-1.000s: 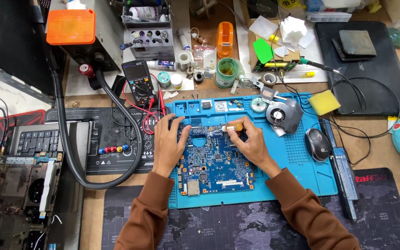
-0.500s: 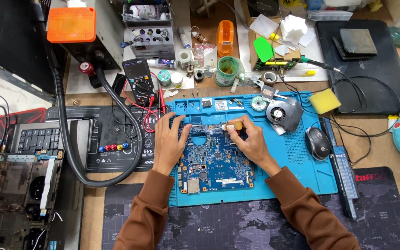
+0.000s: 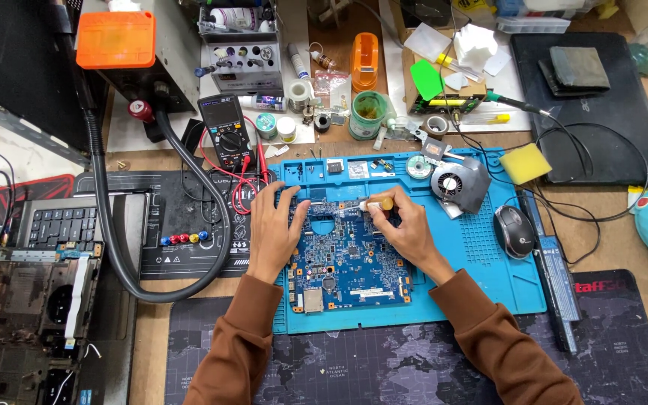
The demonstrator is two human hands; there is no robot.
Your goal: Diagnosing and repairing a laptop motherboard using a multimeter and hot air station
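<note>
Head view, looking straight down. A blue circuit board [image 3: 350, 259] lies flat on a blue work mat [image 3: 489, 255], which rests on the wooden surface [image 3: 609, 240]. The left hand [image 3: 273, 229] lies palm-down on the board's left edge, fingers spread and pointing away from the person — an open, flat grip holding nothing, only pressing on the board. The right hand [image 3: 403, 225] sits over the board's upper right part; its grip is narrow, thumb and fingers pinched on a small tool [image 3: 375, 204] with a pale shaft and a yellowish end. The tool lies nearly level, its pale end pointing left over the board's top edge; whether the tip touches the board cannot be told. Both forearms wear brown sleeves [image 3: 504, 345].

Around the board: a grey cooling fan [image 3: 455, 184] rests on the mat's upper right, just beside the right hand, and a round solder reel [image 3: 419, 166] lies next to it. A black computer mouse [image 3: 515, 231] sits at the mat's right edge; a yellow sponge [image 3: 525, 163] lies beyond it. To the left — a black multimeter [image 3: 225, 135] with red leads, near the left hand's fingertips, and a thick black hose [image 3: 151, 285] curving across a dark mat. A green cup [image 3: 370, 114] stands behind the blue mat.
</note>
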